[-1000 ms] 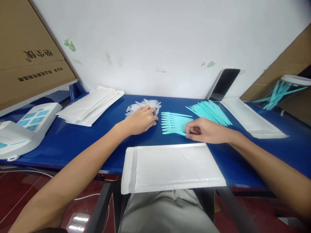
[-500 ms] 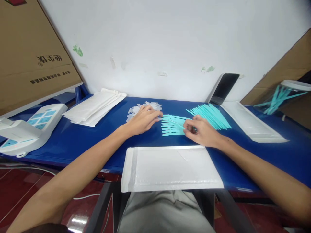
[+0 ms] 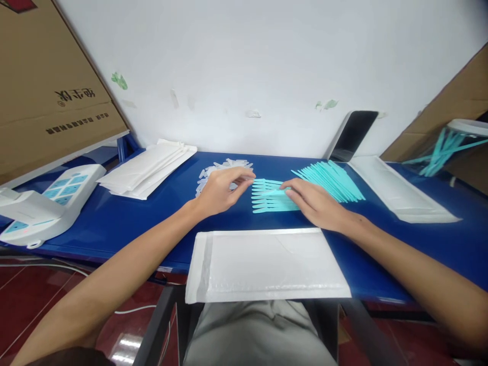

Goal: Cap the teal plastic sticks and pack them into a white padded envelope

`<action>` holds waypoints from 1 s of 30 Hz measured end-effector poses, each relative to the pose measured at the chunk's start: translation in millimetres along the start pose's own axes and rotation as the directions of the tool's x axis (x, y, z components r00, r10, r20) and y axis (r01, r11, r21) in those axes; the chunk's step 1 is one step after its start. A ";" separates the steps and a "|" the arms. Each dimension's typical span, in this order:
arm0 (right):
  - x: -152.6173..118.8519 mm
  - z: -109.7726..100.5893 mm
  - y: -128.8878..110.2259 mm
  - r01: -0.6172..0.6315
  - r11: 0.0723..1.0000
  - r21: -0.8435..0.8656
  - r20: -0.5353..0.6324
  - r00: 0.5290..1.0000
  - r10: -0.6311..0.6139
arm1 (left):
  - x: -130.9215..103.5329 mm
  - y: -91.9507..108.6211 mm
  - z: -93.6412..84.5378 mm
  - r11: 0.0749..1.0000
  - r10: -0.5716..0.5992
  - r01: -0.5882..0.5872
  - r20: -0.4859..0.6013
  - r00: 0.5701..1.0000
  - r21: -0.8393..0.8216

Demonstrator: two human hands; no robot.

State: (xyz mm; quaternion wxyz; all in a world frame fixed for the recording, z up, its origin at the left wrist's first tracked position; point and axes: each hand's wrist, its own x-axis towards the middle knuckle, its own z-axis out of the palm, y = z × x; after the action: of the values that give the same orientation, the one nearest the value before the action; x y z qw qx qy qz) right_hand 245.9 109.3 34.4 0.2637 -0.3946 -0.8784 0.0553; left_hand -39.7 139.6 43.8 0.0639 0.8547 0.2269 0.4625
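Note:
Several teal sticks (image 3: 270,203) lie side by side in a row on the blue table. Over their right part, my right hand (image 3: 314,202) pinches a teal stick (image 3: 276,192) between thumb and fingers. My left hand (image 3: 224,189) is beside a pile of small translucent white pieces (image 3: 224,165), its thumb and fingertips close together near the left ends of the row; what they hold, if anything, is too small to tell. A fanned pile of teal sticks (image 3: 331,180) lies behind my right hand. A white padded envelope (image 3: 267,264) lies at the front edge.
White envelopes (image 3: 147,168) are stacked at the back left, near a white power strip (image 3: 72,190). Another envelope (image 3: 400,188) lies at the right. A phone (image 3: 354,134) leans on the wall. A clear tub (image 3: 467,127) holds teal sticks. Cardboard (image 3: 49,96) stands left.
My left hand has turned, its thumb and fingertips now drawn together. My right hand has flattened over the row, and the stick at its fingers has come down closer to the others.

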 end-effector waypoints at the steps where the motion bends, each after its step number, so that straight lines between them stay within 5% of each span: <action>1: 0.2 -0.4 -1.3 0.009 1.000 0.000 0.011 1.000 -0.009 | -0.6 0.1 0.3 1.000 0.000 0.000 0.011 1.000 -0.002; 10: 0.4 -5.3 -9.0 -0.038 0.999 0.022 0.106 0.994 0.035 | -2.1 -1.5 1.2 0.981 0.171 -0.162 -0.078 0.982 0.111; 15: 1.0 -2.5 -9.0 0.018 0.998 0.058 0.079 0.997 -0.023 | 2.1 3.2 -0.3 0.964 0.250 -0.248 -0.009 0.968 0.091; 23: -2.8 3.0 -9.5 -0.078 0.989 0.123 -0.076 0.993 0.088 | 3.3 5.7 -2.7 0.948 0.279 -0.292 0.107 0.954 0.129; 30: 0.5 2.6 -12.2 0.002 0.996 0.094 0.013 1.000 -0.003 | 1.9 3.1 -1.2 0.950 0.262 -0.285 0.176 0.949 0.123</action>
State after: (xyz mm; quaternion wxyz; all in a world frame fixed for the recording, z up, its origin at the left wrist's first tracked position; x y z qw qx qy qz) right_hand 236.1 101.7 36.1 0.2764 -0.3802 -0.8771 0.0987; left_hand -38.8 137.5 46.9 -0.0467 0.9141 0.1336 0.3800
